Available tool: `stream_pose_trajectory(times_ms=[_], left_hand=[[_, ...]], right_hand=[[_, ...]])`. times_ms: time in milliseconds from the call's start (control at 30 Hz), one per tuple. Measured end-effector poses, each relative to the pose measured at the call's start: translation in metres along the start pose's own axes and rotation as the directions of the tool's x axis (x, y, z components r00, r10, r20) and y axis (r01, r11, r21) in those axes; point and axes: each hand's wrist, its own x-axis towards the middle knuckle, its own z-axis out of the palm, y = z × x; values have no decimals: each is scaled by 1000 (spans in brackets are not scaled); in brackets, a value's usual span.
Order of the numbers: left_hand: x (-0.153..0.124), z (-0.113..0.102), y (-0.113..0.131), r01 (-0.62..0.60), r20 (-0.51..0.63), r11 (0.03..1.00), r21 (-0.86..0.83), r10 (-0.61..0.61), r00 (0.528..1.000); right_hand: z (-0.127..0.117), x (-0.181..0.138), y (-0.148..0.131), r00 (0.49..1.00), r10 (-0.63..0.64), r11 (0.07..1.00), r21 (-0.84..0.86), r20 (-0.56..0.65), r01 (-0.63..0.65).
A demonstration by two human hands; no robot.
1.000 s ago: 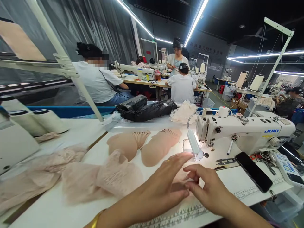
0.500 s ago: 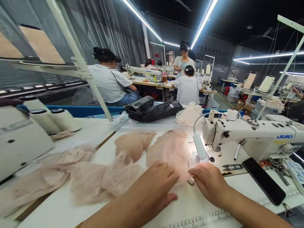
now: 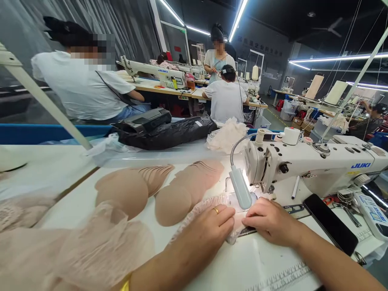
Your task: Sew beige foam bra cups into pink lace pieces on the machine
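Observation:
A pale pink piece of lace fabric (image 3: 209, 202) lies at the needle area of the white sewing machine (image 3: 318, 165). My left hand (image 3: 209, 226), a ring on one finger, is closed over this lace with its fingers pressed together. Just right of it, my right hand (image 3: 271, 221) pinches the fabric's edge in front of the needle area; its fingertips are partly hidden. A small lit lamp (image 3: 241, 190) on a bendable neck hangs above and hides part of the work. Beside my left hand rest beige fabric pieces (image 3: 172, 204) fanned in overlapping stacks.
Sheer pink fabric (image 3: 100, 250) is heaped at the left. Right of my hands are a black phone (image 3: 330, 224), thread snips (image 3: 293, 209) and a white pen (image 3: 295, 187). A ruler strip (image 3: 285, 279) runs along the front. Behind lies a black plastic bundle (image 3: 169, 131); co-workers sit beyond.
The camera view has turned and moved closer to the machine. The lace now shows clearly under my left hand, by the needle area, where a blurred pink piece was. My right hand still pinches its edge.

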Motion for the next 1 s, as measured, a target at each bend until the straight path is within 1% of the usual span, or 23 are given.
stream_pose_trajectory(times_ms=[67, 133, 200, 333, 400, 467, 533, 633, 767, 867, 1000], left_hand=[[-3, 2, 0, 2, 4, 1000, -28, -2, 1000], [-4, 4, 0, 8, -27, 999, -41, -9, 1000], [-3, 5, 0, 7, -58, 999, -35, -9, 998], [1, 1, 4, 9, -52, 1000, 2, -9, 999], [2, 1, 4, -8, -90, 1000, -1, 8, 996], [3, 3, 4, -28, -137, 999, -32, 23, 990], [4, 5, 3, -39, -160, 996, -83, 26, 987], [6, 4, 2, -39, -143, 990, -134, 19, 990], [15, 1, -3, -59, -129, 993, -105, 46, 991], [27, 3, -10, -93, -154, 992, -87, 79, 985], [43, 5, -23, -145, -169, 969, -198, 112, 979]], right_hand=[[-1, 0, -1, 1000, 1, 1000, 10, -3, -1], [-2, 1, -2, 1000, 2, 1000, 12, -14, -2], [-3, 3, -3, 1000, -2, 1000, 16, -26, 2], [-4, 3, -4, 1000, 6, 1000, 24, -18, -6], [-4, 3, -4, 1000, 16, 1000, 23, -3, -16], [-3, 2, -4, 1000, 21, 1000, 22, 11, -21], [-3, 2, -4, 1000, 24, 999, 21, 17, -24], [-2, 2, -5, 999, 36, 999, 14, 14, -36], [0, 1, -5, 994, 102, 994, -48, 33, -100], [2, -1, -2, 985, 167, 979, -128, 36, -161], [3, -1, 2, 974, 226, 960, -178, 34, -216]])
